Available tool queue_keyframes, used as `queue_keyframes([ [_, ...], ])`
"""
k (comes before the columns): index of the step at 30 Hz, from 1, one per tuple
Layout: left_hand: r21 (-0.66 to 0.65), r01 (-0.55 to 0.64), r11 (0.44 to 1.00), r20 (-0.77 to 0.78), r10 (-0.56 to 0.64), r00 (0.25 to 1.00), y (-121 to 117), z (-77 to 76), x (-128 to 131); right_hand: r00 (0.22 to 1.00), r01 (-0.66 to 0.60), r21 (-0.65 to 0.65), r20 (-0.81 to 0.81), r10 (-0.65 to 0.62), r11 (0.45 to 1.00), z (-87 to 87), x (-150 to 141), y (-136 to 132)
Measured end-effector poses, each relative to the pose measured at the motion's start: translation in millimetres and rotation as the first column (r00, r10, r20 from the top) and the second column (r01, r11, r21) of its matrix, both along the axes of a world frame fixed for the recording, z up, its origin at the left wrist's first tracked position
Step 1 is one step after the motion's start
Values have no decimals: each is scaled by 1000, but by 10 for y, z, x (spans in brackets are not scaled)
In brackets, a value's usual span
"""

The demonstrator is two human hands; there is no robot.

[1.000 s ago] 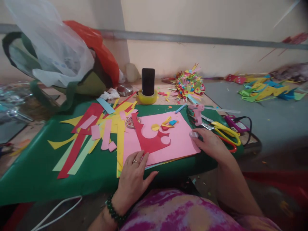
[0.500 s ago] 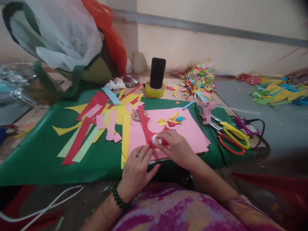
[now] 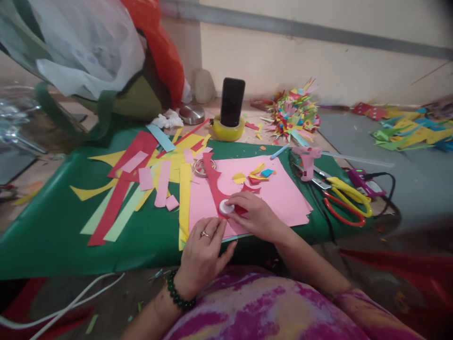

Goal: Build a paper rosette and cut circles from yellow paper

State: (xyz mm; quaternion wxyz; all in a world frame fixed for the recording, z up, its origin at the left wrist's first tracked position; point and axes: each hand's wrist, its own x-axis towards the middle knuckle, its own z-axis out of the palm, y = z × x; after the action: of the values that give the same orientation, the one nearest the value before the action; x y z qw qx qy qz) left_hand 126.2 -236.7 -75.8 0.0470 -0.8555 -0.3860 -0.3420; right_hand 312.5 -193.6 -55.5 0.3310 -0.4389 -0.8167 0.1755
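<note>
- Right hand [image 3: 255,215]: gripping white disc [image 3: 225,207] just beyond left fingertips; underside hidden.
- Left hand [image 3: 204,244]: unclenched, fingertips at red paper [image 3: 213,175], whose near part the hands hide.
- Pink sheets [image 3: 283,198]: beneath both hands.
- Glue gun [image 3: 307,163]: beyond right hand, tip indistinct.

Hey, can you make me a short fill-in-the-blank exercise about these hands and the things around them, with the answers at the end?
1. The right hand holds a small ____ disc over the red paper.
2. The arm with the beaded bracelet is the ____ one.
3. The phone is propped in a ____ round holder.
4. The glue gun near the scissors is ____.

Missing words: white; left; yellow; pink.
</note>
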Motion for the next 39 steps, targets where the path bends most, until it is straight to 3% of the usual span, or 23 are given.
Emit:
queue_keyframes([
  [4, 30, -1, 1000, 27, 0, 1000, -8, 10, -6, 999, -5, -50, -47, 2, 999, -15, 37, 3],
  [26, -12, 0, 1000, 46, 0, 999, -12, 2, -13, 1000, -23, 35, 2, 23, 999, -47, 20, 3],
  [35, 0, -16, 1000, -54, 16, 998, -49, 147, 4, 998, 8, 34, 57, -10, 999, -20, -18, 7],
  [39, -37, -16, 999, -87, 12, 996, 23, 152, 35, 996, 70, -23, 61, -69, 997, -7, -41, 18],
])
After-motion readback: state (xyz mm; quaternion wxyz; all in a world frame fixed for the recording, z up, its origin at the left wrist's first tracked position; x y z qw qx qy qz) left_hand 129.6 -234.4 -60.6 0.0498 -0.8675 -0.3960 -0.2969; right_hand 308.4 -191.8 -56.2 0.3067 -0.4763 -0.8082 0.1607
